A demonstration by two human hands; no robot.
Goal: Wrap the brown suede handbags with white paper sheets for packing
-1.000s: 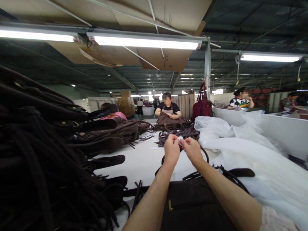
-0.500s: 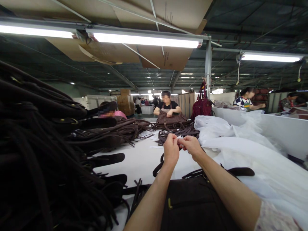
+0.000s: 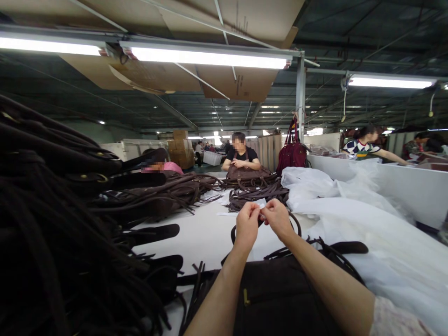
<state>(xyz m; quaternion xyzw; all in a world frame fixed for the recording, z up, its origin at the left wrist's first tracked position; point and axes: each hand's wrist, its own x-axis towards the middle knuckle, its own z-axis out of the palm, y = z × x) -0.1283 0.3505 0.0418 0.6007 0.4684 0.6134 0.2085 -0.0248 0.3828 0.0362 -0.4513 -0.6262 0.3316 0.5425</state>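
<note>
Both hands meet over the white table, fingertips close together. My left hand (image 3: 247, 225) pinches one side of a small white piece (image 3: 261, 202), thin like paper or film. My right hand (image 3: 278, 219) grips its other side with the fingers closed. Just behind and below the hands rises a thin dark bag handle (image 3: 297, 223). Under my forearms lies a dark brown bag (image 3: 280, 294) with a brass zip pull (image 3: 246, 297). My fingers partly cover the white piece, so its exact kind cannot be made out.
At left a tall pile of dark bags and straps (image 3: 52, 224) rises close by. White plastic sheeting (image 3: 367, 224) heaps at right. Across the white table (image 3: 199, 238), a co-worker (image 3: 241, 156) leans over brown bags (image 3: 250, 176). A maroon bag (image 3: 291, 151) hangs from a post.
My hands have dropped slightly, and more of the white piece shows between them. The handle shows more behind my right hand. The co-worker opposite has drawn their hands closer to their body.
</note>
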